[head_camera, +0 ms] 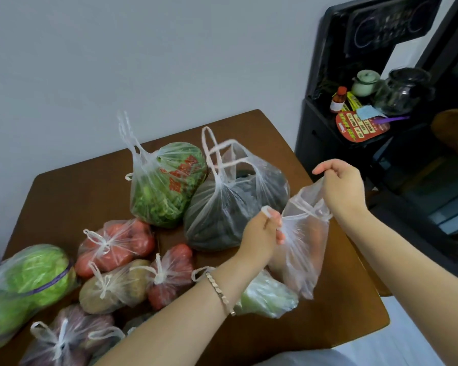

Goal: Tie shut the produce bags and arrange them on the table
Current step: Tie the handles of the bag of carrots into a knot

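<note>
A clear plastic produce bag (303, 244) with something orange inside hangs above the brown table (288, 331). My left hand (262, 231) grips one handle of it and my right hand (341, 184) pinches the other handle, pulled up and to the right. Its mouth is untied. Behind it stand two bags with loose upright handles: one of leafy greens (167, 186) and one of dark vegetables (230, 210). Tied bags lie to the left: tomatoes (114, 244), potatoes (114, 285), more red produce (169, 276), and a cabbage (29, 281).
A pale green vegetable bag (267, 297) lies under my left forearm. Another tied bag (64, 336) sits at the front left. A black cabinet (354, 143) with a small bottle, a jar and a glass pot stands right of the table. A white wall is behind.
</note>
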The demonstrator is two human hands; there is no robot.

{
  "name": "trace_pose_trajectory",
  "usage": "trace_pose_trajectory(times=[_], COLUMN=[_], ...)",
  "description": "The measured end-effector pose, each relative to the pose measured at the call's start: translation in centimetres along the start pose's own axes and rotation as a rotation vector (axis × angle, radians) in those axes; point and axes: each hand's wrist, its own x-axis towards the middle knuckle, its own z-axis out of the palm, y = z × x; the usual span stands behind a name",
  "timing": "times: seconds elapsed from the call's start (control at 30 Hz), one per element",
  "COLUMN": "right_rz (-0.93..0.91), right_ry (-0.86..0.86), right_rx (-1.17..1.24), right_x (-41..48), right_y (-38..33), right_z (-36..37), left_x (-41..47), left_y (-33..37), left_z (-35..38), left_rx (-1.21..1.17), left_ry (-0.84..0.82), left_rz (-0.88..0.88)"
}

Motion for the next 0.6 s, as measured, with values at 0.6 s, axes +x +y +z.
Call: trace_pose_trajectory(times=[0.6], right_rz=[-0.177], right_ry=[-0.844], right_rx=[-1.168], right_x=[-2.3], right_y=[-3.6], right_z=[-2.8], left_x=[2.6], left_y=[1.4], left_z=[-3.4], left_rx=[-0.236], left_ry=[0.056], left_rz=[0.043])
